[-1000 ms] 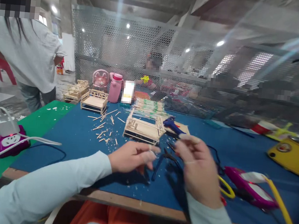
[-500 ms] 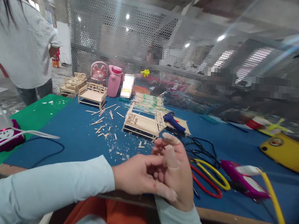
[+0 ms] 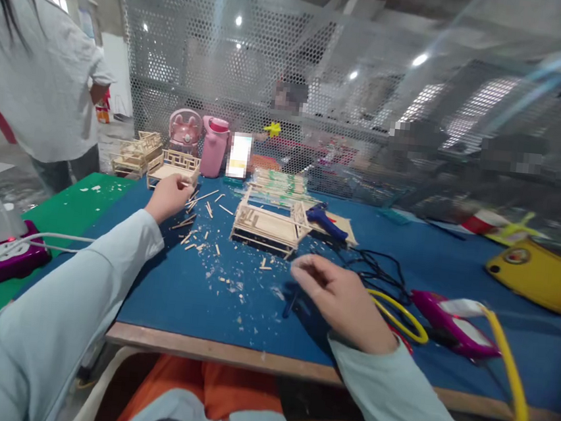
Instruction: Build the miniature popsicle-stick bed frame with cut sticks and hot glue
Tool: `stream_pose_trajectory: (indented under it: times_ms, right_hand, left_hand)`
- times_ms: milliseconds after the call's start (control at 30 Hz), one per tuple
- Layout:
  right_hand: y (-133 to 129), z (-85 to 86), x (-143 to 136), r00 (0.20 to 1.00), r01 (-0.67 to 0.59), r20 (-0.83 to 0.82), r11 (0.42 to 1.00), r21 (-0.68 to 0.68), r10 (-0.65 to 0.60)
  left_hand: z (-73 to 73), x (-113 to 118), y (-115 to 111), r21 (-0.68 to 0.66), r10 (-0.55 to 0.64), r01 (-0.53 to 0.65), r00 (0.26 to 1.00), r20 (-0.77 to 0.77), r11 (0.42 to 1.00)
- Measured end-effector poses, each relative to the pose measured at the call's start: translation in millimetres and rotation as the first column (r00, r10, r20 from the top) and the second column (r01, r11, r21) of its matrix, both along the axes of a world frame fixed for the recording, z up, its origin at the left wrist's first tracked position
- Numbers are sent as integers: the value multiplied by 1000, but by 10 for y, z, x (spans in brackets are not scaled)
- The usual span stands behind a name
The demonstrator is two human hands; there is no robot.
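My left hand (image 3: 168, 198) is at the front right corner of a small wooden-stick bed model (image 3: 168, 168), its fingers pinched together; whatever lies between the fingertips is hidden. My right hand (image 3: 344, 299) hovers over the blue mat (image 3: 230, 321), loosely curled, with a gap between thumb and fingers and nothing seen in it. Beneath its fingertips lies a thin dark blue tool (image 3: 291, 303). A second bed model (image 3: 271, 229) stands between the hands, farther back. Loose sticks (image 3: 191, 237) and pale scraps are scattered on the mat beside my left hand.
A blue glue gun (image 3: 327, 223), black cable and yellow-handled tool (image 3: 402, 315) lie at right, near a purple power strip (image 3: 458, 327). Behind are stick bundles (image 3: 277, 185), a pink bottle (image 3: 214, 148) and mesh (image 3: 176, 61). A person (image 3: 35, 74) stands at left.
My hands, which were touching each other near the front edge, have parted. The left reached forward and left to the bed model; the right stayed on the right, turned palm down.
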State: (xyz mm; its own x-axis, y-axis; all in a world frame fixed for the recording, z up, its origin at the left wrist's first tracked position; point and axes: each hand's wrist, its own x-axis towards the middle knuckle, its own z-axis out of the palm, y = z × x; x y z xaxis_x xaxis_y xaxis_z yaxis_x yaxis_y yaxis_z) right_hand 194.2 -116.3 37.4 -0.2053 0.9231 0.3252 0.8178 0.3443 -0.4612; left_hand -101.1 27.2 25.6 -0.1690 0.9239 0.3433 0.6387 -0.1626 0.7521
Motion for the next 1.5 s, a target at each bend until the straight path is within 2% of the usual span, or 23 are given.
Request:
stream_pose_trajectory:
  times_ms: [67,133,200,333,400,533,667,767,900,1000,1133,1200,1267,1400,1500]
  right_hand:
    - [85,-18,-38,981,-53,186,997,-58,63]
    - [173,-25,-122,939,-99,323,992,-83,121]
    - [255,-10,-259,908,-147,385,986,-80,167]
    - [403,33,-627,867,-291,396,952,-91,303]
    - [465,21,-779,854,-335,400,940,-68,333]
    - [535,-58,-863,886,-351,341,935,49,314]
    - [557,-101,-744,934,-322,197,942,94,299]
    - [590,-116,-673,949,-310,85,945,101,303]
    - [632,-160,-653,954,-299,30,951,76,297]
    - [630,-176,-649,965,-262,22,961,86,261]
    - [601,-148,-639,982,-170,-44,960,222,184]
    - [594,-126,-642,983,-131,-82,934,333,167]
    - [600,-108,-644,979,-129,-95,905,406,182]
    - [631,-82,-605,980,-132,-79,895,426,183]
    - [648,-70,-523,973,-226,50,879,419,227]
  left_hand:
    - [-64,-99,14,-68,16,-33,969,-245,997]
    - [-129,-130,13,-97,12,-54,921,-389,994]
    - [-178,-138,19,-111,5,-60,895,-446,992]
    - [-223,-192,38,-145,-4,-81,862,-507,986]
    - [-223,-228,34,-163,-9,-92,849,-529,982]
    - [-199,-227,5,-189,-65,-48,834,-548,981]
    - [-179,-137,-26,-244,-192,62,806,-559,968]
    - [-181,-65,-56,-268,-237,91,776,-584,959]
    - [-189,27,-137,-235,-202,63,749,-632,970]
    - [-144,94,-221,-172,-129,19,745,-655,985]
    - [6,171,-321,-9,19,-32,771,-636,999]
    - [71,211,-359,72,15,34,806,-592,997]
    - [103,253,-390,116,-58,141,842,-536,983]
    - [77,358,-443,146,-275,349,885,-375,926]
    - [22,475,-505,154,-476,515,849,-228,844]
